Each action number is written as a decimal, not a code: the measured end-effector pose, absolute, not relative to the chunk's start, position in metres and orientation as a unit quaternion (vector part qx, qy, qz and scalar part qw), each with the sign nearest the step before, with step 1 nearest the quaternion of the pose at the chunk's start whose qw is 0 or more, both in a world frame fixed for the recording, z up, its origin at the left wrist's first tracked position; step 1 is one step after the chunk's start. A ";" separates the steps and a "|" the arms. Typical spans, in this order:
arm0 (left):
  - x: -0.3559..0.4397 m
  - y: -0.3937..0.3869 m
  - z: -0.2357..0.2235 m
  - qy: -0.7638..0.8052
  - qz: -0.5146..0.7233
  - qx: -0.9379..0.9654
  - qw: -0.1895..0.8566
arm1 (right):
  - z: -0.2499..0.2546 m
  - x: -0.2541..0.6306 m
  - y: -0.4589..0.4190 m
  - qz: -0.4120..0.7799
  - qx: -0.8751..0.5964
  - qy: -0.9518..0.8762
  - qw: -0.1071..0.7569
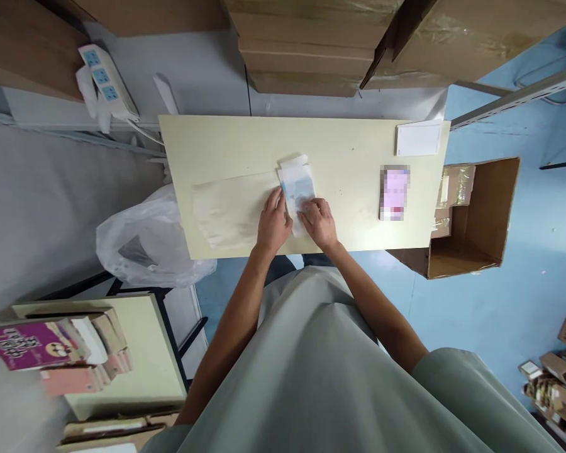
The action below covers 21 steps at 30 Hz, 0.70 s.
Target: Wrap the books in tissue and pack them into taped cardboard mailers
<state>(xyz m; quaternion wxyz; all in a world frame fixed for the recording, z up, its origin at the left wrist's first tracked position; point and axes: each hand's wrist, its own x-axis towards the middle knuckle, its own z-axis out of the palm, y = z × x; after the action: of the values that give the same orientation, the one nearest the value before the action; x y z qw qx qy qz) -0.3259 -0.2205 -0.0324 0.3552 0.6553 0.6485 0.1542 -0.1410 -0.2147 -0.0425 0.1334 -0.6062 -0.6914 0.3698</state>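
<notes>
A small flat white-and-light-blue packet (298, 184) lies on the cream tabletop (349, 141) in front of me. The fingers of my left hand (273, 221) are closed at the packet's left edge, close to a large pale paper sheet (233, 207). From the other side, my right hand (319, 223) bends its fingers onto the packet's lower right part. Just what sits under the fingertips is hidden. A white folded piece (294, 161) shows at the packet's top end.
A phone (394, 193) and a white card or box (418, 138) lie at the table's right. An open carton (481, 220) stands beyond that edge. To the left are a plastic bag (146, 242), a power strip (108, 82) and stacked books (33, 343). Cardboard boxes (306, 50) line the back.
</notes>
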 end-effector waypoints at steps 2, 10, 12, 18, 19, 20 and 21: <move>-0.329 -0.219 -0.032 0.646 0.148 0.659 0.354 | -0.039 -0.144 -0.217 0.360 -0.630 -0.674 0.138; -0.333 -0.218 -0.034 0.639 0.131 0.673 0.349 | -0.033 -0.143 -0.219 0.367 -0.673 -0.620 0.166; -0.329 -0.218 -0.033 0.638 0.133 0.673 0.348 | -0.036 -0.138 -0.214 0.385 -0.694 -0.581 0.183; -0.289 -0.218 -0.023 0.658 0.097 0.656 0.356 | -0.031 -0.103 -0.193 0.477 -0.698 -0.494 0.202; -0.280 -0.219 -0.020 0.658 0.093 0.655 0.361 | -0.026 -0.096 -0.191 0.467 -0.701 -0.501 0.201; -0.272 -0.221 -0.018 0.655 0.091 0.655 0.366 | -0.019 -0.089 -0.189 0.450 -0.704 -0.511 0.200; -0.265 -0.222 -0.016 0.652 0.091 0.656 0.370 | -0.012 -0.084 -0.189 0.430 -0.708 -0.525 0.198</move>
<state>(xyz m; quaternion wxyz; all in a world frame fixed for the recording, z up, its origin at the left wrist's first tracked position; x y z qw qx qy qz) -0.2652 -0.2220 -0.0155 0.3700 0.6558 0.6516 0.0914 -0.0836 -0.1885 -0.0121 0.1984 -0.7077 -0.5246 0.4296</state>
